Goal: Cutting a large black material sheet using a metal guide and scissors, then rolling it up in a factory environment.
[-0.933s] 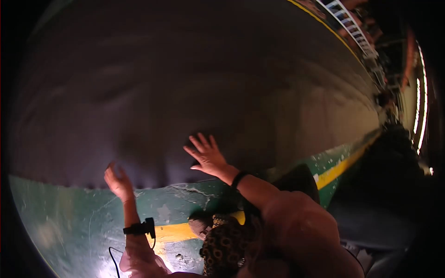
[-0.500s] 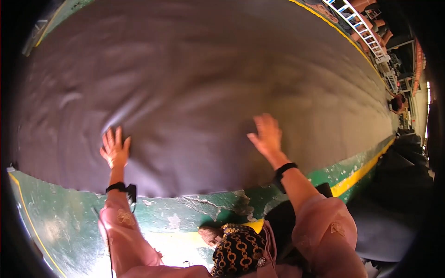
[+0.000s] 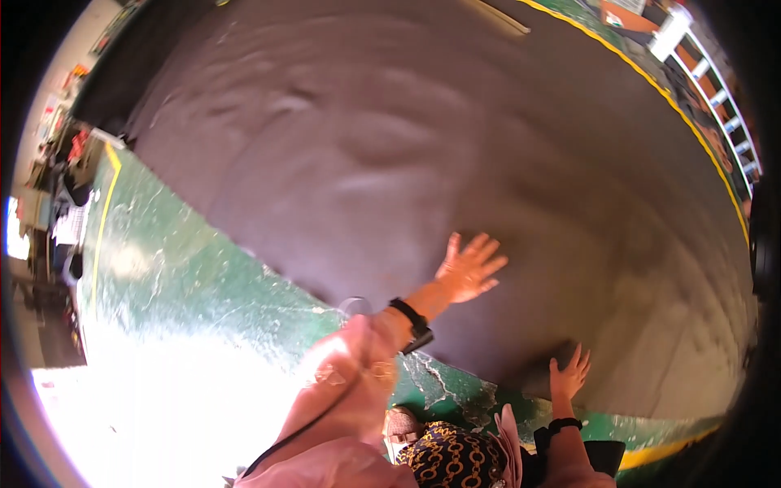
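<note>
One hand, the left hand (image 3: 470, 270), had its fingers spread on or just over the big brown sheet (image 3: 358, 187) on the green floor (image 3: 175, 252). The right hand (image 3: 570, 377), fingers apart too, was by the sheet's near edge. A crooked push could bunch up wrinkles.

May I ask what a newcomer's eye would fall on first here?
Most likely the huge, wrinkled, brown-grey sheet filling the middle, with the person's left hand and right hand, both spread open, over its near side. Then perhaps the white glare on the scuffed green floor at lower left, or the white ladder-shaped frame at upper right.
</note>
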Demonstrator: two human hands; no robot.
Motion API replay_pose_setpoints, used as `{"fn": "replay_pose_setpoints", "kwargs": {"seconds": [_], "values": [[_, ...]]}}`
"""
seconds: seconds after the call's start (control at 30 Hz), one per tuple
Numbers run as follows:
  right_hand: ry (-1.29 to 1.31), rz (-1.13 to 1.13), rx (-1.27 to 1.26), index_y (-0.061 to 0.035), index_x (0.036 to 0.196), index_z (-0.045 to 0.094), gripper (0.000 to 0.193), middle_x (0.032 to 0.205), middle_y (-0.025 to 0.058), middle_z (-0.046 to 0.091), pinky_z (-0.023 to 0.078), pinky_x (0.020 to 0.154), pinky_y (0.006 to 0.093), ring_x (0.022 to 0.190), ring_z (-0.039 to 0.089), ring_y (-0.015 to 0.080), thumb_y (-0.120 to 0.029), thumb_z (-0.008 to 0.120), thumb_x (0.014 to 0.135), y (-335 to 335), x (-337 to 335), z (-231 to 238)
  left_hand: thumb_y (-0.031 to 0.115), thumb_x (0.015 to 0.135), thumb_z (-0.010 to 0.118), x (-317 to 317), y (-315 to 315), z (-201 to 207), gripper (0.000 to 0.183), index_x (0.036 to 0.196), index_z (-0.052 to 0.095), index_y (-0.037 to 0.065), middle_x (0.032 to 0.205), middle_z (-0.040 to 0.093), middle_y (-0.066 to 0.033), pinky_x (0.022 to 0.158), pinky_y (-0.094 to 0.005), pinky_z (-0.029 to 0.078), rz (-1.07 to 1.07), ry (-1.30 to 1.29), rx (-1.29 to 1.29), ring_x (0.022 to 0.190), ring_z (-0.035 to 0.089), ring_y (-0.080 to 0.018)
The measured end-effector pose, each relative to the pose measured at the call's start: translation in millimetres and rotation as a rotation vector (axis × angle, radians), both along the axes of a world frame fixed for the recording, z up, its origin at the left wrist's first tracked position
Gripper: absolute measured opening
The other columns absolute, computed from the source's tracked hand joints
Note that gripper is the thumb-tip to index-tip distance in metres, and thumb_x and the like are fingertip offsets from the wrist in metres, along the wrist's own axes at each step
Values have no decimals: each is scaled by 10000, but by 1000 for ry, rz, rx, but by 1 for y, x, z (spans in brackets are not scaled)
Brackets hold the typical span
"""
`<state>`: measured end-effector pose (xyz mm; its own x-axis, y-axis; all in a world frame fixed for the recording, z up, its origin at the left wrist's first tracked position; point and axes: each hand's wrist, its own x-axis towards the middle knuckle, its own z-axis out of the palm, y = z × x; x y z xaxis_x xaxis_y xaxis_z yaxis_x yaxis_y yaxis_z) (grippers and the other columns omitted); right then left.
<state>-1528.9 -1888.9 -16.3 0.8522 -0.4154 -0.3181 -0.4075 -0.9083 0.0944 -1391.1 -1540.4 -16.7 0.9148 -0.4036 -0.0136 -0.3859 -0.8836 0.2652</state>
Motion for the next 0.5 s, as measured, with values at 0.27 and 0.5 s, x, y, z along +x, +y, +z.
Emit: {"fn": "replay_pose_setpoints", "kwargs": {"seconds": [0.27, 0.5], "values": [[9, 181, 46, -256, 1403, 140, 860, 1463, 100, 78, 279, 952, 576, 1333, 90, 355, -336, 652, 716, -12, 27, 2, 433, 847, 468, -101, 150, 5, 553, 1344, 305, 255, 1378, 311, -40, 983, -632, 149, 1129, 296, 229, 1286, 258, -283], [40, 479, 413, -144, 1334, 306, 732, 1402, 144, 231, 338, 960, 481, 1283, 233, 352, -274, 676, 716, -96, 48, -42, 277, 829, 448, -181, 110, -5, 334, 1068, 558, 71, 1068, 595, -105, 684, -558, 441, 840, 644, 344, 884, 607, -310]]}}
